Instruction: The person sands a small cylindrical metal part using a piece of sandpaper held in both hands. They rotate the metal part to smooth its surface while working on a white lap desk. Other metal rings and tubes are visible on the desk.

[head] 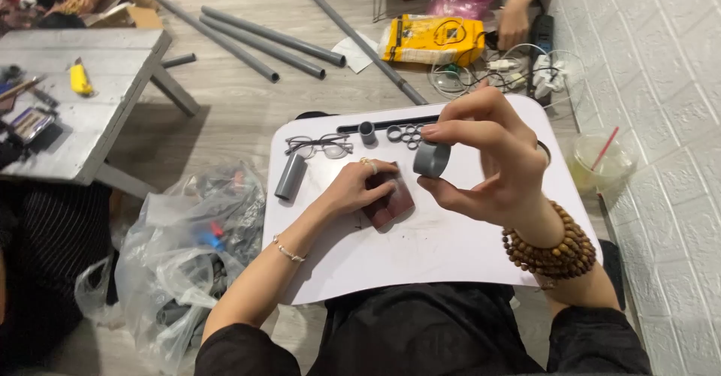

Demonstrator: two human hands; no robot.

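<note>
On the floor off the lap tray's left edge lies a clear plastic bag [188, 248] of mixed parts. On the white lap tray [420, 256], near its far-left corner, lie a pair of spectacles [319, 146] and, just below them, a short grey pipe piece [290, 176]. The left hand [360, 188] lies flat, fingers closed down on a reddish-brown sanding pad [390, 205] near the tray's middle, pinning it. Along the far edge sit a small grey sleeve [366, 132] and a cluster of joined grey rings [405, 135]. The right hand [496, 162] is raised above the tray, thumb and forefinger narrowed on a short grey pipe ring [431, 159], just beside and above the pad. In my judgement, good practice is to keep the pad pinned flat and present the ring's cut edge squarely, with light, even pressure. A drink cup [601, 164] stands on the floor off the right edge.
</note>
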